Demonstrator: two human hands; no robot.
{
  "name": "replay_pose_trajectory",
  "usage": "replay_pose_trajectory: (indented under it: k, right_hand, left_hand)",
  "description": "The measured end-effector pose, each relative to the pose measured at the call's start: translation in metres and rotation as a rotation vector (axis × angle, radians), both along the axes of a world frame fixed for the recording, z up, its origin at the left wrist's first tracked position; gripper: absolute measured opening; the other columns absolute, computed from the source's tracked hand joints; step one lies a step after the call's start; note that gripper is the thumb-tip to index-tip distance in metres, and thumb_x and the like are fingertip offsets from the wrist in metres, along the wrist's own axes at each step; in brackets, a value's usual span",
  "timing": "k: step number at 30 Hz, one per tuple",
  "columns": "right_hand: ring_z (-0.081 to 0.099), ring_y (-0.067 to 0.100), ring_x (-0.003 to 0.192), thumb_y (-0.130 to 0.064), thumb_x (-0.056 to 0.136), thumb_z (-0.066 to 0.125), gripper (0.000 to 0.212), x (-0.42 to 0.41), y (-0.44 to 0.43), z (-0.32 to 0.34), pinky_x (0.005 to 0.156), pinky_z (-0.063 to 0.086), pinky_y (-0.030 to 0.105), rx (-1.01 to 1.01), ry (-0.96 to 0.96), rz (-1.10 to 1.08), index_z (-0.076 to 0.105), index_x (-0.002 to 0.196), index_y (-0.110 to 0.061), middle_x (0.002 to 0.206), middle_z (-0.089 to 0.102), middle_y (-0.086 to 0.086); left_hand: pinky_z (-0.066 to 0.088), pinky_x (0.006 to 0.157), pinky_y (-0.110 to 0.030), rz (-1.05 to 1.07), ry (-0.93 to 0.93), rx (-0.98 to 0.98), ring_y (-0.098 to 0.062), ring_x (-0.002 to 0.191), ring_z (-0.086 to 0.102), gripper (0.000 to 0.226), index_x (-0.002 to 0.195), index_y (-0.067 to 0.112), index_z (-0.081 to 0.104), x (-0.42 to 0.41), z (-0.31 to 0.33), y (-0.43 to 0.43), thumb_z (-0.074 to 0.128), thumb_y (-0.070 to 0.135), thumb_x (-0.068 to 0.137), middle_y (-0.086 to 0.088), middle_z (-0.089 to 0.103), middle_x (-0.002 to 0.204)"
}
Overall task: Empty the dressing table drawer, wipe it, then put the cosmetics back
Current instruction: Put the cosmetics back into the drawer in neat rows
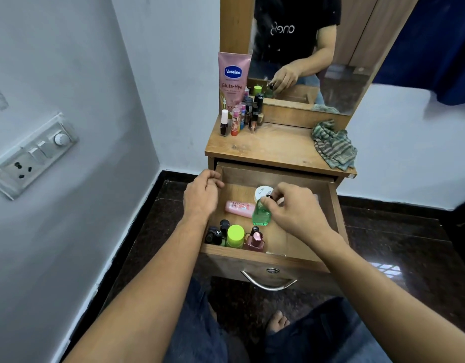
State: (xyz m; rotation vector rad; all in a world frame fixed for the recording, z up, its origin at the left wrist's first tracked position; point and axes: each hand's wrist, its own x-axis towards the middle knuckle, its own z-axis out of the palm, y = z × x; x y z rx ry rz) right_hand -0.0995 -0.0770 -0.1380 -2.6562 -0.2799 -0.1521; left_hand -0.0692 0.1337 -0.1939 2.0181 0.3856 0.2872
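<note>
The wooden drawer (333, 205) stands pulled out below the dressing table top (273, 148). My right hand (291, 208) pinches the black cap of a small green bottle (260, 214) standing in the drawer. Beside it lie a pink tube (238, 208) and a white round jar (261, 192). At the drawer's front stand dark nail polish bottles (217, 233), a bottle with a lime green cap (235, 235) and a pink bottle (255, 241). My left hand (202, 195) hangs loosely curled over the drawer's left wall, holding nothing.
On the table top a pink Vaseline tube (232, 77) and several small cosmetics (242, 116) stand at the back left. A green striped cloth (332, 145) lies crumpled at the right. The mirror (304, 48) rises behind. A wall with a switch panel (29, 155) is at the left.
</note>
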Motion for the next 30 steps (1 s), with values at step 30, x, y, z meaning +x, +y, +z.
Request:
replay_pose_trajectory:
  k: [30]
  right_hand:
    - [0.065, 0.011, 0.08, -0.06, 0.074, 0.078, 0.036, -0.036, -0.021, 0.0, 0.075, 0.055, 0.031, -0.215, 0.366, 0.042, 0.07, 0.077, -0.025, 0.081, 0.071, -0.01]
  left_hand:
    - [0.048, 0.096, -0.039, 0.001, -0.005, 0.013, -0.012, 0.099, 0.063, 0.029, 0.098, 0.028, 0.068, 0.001, -0.003, 0.0, 0.042, 0.014, 0.095, 0.016, 0.073, 0.085]
